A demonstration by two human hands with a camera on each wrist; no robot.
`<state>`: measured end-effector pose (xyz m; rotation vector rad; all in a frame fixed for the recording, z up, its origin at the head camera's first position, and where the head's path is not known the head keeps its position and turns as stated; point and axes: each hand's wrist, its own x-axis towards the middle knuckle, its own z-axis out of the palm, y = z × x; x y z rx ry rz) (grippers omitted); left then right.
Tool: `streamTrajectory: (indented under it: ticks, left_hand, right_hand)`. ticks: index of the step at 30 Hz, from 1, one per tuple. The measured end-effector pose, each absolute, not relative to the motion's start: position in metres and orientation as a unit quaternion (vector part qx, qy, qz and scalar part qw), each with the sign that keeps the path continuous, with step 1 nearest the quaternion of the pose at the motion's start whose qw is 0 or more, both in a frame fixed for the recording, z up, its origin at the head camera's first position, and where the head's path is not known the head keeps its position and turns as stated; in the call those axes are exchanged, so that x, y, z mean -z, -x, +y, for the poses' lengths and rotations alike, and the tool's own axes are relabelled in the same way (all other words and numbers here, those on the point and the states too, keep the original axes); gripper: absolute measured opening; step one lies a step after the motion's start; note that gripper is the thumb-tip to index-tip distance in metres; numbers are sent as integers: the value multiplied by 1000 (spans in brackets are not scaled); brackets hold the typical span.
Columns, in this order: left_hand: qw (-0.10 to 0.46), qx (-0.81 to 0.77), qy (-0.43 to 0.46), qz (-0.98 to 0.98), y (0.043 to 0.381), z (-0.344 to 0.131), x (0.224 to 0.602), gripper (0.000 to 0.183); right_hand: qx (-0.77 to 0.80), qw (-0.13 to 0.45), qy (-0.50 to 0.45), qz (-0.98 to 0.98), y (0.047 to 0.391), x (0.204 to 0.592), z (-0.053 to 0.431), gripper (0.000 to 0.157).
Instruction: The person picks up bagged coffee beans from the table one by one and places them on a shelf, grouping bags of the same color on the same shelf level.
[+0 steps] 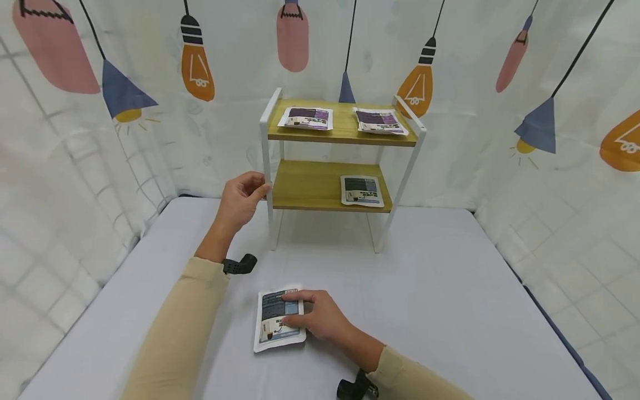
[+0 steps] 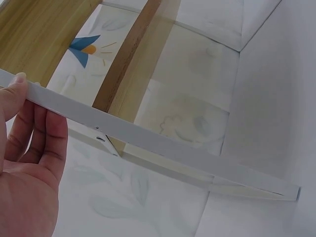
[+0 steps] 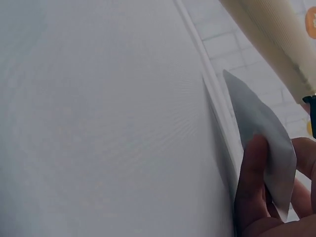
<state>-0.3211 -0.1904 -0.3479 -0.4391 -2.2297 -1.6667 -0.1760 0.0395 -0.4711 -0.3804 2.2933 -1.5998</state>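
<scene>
My left hand [image 1: 239,201] pinches the white left upright of a two-tier shelf rack [image 1: 305,183] between thumb and fingers. In the left wrist view the thumb lies over the white bar [image 2: 148,132] and the fingers curl behind it. Low in the head view, my right hand [image 1: 324,318] grips the right edge of a flat white pouch [image 1: 267,326] with a dark blue and cream label. The right wrist view has the pouch [image 3: 266,126] between thumb and fingers, close over the white tabletop.
Two purple-labelled pouches, one left [image 1: 307,119] and one right [image 1: 381,121], lie on the rack's top board. A dark-green-labelled pouch [image 1: 361,190] lies at the right of the lower board. White printed curtains [image 1: 225,139] enclose the white-covered table [image 1: 440,294].
</scene>
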Motion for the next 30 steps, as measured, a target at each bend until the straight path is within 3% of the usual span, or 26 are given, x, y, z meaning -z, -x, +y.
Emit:
streamTrajectory:
  ticks: [30]
  left_hand:
    - [165,577,130,-789,322,-188,349,29]
  right_hand:
    - [601,153,123,775,204,451,53,41]
